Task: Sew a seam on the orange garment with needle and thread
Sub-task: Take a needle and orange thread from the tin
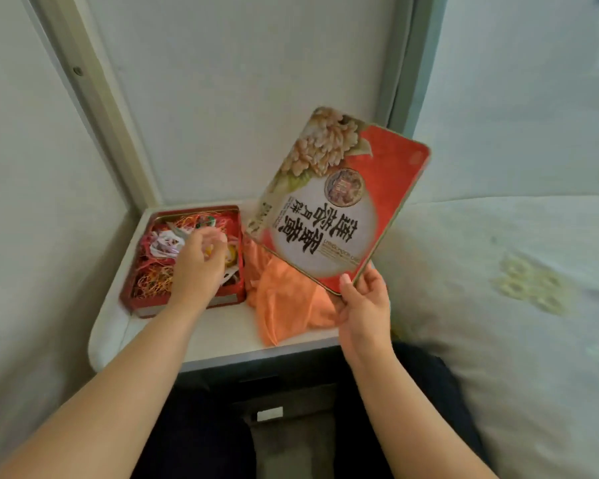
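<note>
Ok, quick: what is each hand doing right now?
Left hand: in the open red tin of tangled thread, grip blurred, cannot tell.
Right hand: holds the printed rectangular tin lid.

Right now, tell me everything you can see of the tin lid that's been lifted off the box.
The rectangular red tin lid has rounded corners and looks like thin printed metal: pale peony flowers at one end, a white oval with large black Chinese characters and a round dark emblem. It is off the open red tin box, held tilted in the air with its printed face toward the camera, above the crumpled orange garment. The right hand grips its lower corner, thumb on the face.
</note>
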A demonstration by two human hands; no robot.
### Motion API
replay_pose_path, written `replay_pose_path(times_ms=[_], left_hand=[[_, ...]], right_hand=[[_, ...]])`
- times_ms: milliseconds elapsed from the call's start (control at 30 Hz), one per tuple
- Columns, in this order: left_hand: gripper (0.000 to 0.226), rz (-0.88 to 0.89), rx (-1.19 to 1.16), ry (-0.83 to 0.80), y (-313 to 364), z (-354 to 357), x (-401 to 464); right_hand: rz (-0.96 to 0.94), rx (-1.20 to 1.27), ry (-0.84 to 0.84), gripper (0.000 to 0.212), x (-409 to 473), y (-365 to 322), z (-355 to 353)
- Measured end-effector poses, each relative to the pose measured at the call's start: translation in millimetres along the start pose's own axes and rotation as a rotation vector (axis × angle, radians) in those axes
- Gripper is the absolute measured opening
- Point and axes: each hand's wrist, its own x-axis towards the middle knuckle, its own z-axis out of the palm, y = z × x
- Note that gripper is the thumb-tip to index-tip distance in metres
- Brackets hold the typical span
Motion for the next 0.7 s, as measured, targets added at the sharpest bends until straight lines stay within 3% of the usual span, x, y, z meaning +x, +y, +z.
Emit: replay_pose_path(times_ms=[167, 367, 533, 633, 700], left_hand=[[0.022, 0.009, 0.076, -0.126, 5, 42, -14], [0.019, 0.008, 0.081, -0.152, 9, 60, -29], [0.020, 0.019, 0.101, -0.060, -1, 48, -19], [0.021, 0.007, 0.099, -0.005, -13, 39, -10], [0.020, -0.022, 0.047, 0.009, -15, 35, -7]], right_hand=[[-0.177, 0.187, 0.298, 0.036, -1, -40, -46], [-0.190, 0.204, 0.546, 0.048, 48, -77, -73], [-0.003, -0.131, 0.465, 0.082, 66, -88, -39], [0.192, -0.022, 0.408, 0.056, 52, -77, -7], [0.314, 0.048, 0.276, 0.033, 36, -65, 13]])
